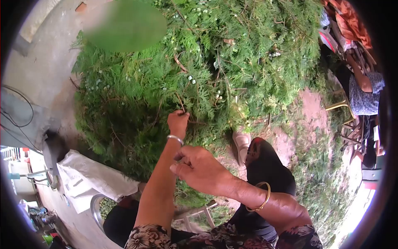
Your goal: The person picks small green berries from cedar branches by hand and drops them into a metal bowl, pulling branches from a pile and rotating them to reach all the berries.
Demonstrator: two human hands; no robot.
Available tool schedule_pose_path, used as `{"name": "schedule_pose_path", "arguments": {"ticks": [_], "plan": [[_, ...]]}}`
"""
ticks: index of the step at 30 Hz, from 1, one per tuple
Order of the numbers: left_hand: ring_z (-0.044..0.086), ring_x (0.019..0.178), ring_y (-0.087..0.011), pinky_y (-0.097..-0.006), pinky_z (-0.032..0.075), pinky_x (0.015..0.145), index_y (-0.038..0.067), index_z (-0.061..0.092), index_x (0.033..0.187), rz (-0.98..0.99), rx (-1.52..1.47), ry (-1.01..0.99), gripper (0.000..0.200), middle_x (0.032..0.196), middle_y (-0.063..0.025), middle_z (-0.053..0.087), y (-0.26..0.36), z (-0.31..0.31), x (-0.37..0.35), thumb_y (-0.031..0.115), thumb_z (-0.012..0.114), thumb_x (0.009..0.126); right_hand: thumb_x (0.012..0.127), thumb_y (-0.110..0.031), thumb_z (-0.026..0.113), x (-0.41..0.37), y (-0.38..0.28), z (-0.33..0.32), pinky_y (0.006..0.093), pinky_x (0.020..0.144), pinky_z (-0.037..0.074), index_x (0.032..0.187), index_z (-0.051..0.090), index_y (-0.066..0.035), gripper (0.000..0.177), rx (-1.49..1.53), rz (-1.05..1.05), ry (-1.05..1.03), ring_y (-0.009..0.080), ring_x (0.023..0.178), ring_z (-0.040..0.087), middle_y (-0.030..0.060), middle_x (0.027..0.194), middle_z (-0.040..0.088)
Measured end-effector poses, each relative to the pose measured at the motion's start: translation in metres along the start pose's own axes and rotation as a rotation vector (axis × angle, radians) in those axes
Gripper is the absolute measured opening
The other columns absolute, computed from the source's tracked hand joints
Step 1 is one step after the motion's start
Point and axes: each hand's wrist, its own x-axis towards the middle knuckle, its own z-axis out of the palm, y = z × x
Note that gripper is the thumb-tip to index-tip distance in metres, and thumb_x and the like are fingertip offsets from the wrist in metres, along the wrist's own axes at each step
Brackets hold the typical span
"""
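Observation:
My left hand (pixel 178 122), with a silver bangle at the wrist, is closed around a thin brown twig (pixel 180 101) at the near side of a large heap of green conifer branches (pixel 199 74). Small pale cones (pixel 190 79) dot the sprays. Closer to me, my right hand (pixel 203 169), a gold bangle on its wrist, hangs in the air beside my left forearm. Its fingers are loosely curled, and a small gap shows between thumb and forefinger. I see nothing held in it. A metal bowl (pixel 96 212) with small green cones stands low at the left.
A whitish sack (pixel 95 176) lies left of my legs, near the bowl. Part of a wooden stool (pixel 195 218) shows below my arms. At the right sits another person (pixel 367 91). Black cables (pixel 25 120) run along the left, and loose sprigs litter the ground.

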Motion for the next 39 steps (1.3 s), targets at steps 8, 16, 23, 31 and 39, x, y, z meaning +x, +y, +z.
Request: {"name": "schedule_pose_path", "arguments": {"ticks": [8, 16, 23, 31, 39], "plan": [[0.052, 0.046, -0.0113, -0.0246, 0.040, 0.040, -0.001, 0.059, 0.072, 0.118, 0.018, -0.090, 0.011, 0.057, -0.0037, 0.054, 0.114, -0.101, -0.131, 0.003, 0.059, 0.082, 0.087, -0.010, 0.055, 0.006, -0.005, -0.020, 0.0264, 0.060, 0.050, 0.095, 0.058, 0.008, 0.019, 0.162, -0.107, 0.184, 0.0141, 0.068, 0.063, 0.0120, 0.075, 0.064], [0.060, 0.059, -0.0118, -0.0228, 0.049, 0.051, -0.006, 0.060, 0.085, 0.421, 0.085, -0.081, 0.008, 0.067, -0.0052, 0.060, 0.152, -0.126, -0.226, 0.000, 0.055, 0.085, 0.089, -0.019, 0.059, 0.024, -0.006, -0.016, 0.0255, 0.061, 0.050, 0.093, 0.060, 0.007, 0.026, 0.023, -0.158, 0.509, 0.0128, 0.072, 0.062, 0.0076, 0.075, 0.064], [0.059, 0.056, -0.0182, -0.0278, 0.046, 0.052, -0.004, 0.059, 0.087, 0.772, 0.294, -0.063, 0.010, 0.067, -0.0099, 0.059, 0.125, -0.095, -0.236, 0.002, 0.064, 0.080, 0.091, -0.015, 0.055, 0.020, -0.021, -0.015, 0.0262, 0.061, 0.049, 0.089, 0.060, 0.003, 0.019, 0.706, -0.219, 0.358, 0.0109, 0.063, 0.055, 0.0041, 0.078, 0.062], [0.058, 0.056, -0.0173, -0.0263, 0.046, 0.053, -0.002, 0.063, 0.085, 0.918, 0.369, -0.104, 0.015, 0.071, -0.0116, 0.062, 0.157, -0.120, -0.245, 0.009, 0.070, 0.077, 0.085, -0.008, 0.061, 0.031, -0.018, -0.004, 0.0219, 0.049, 0.033, 0.069, 0.059, -0.001, 0.018, 0.745, -0.226, 0.497, 0.0030, 0.055, 0.039, -0.0062, 0.061, 0.050], [0.056, 0.054, -0.0129, -0.0237, 0.045, 0.052, -0.003, 0.062, 0.089, 0.928, 0.330, 0.236, 0.021, 0.068, -0.0114, 0.062, 0.157, -0.122, -0.230, 0.010, 0.072, 0.076, 0.083, -0.006, 0.062, 0.037, -0.015, 0.013, 0.0230, 0.046, 0.025, 0.061, 0.052, -0.005, 0.024, 0.453, -0.252, 0.413, 0.0012, 0.055, 0.032, -0.0087, 0.058, 0.042]]}}
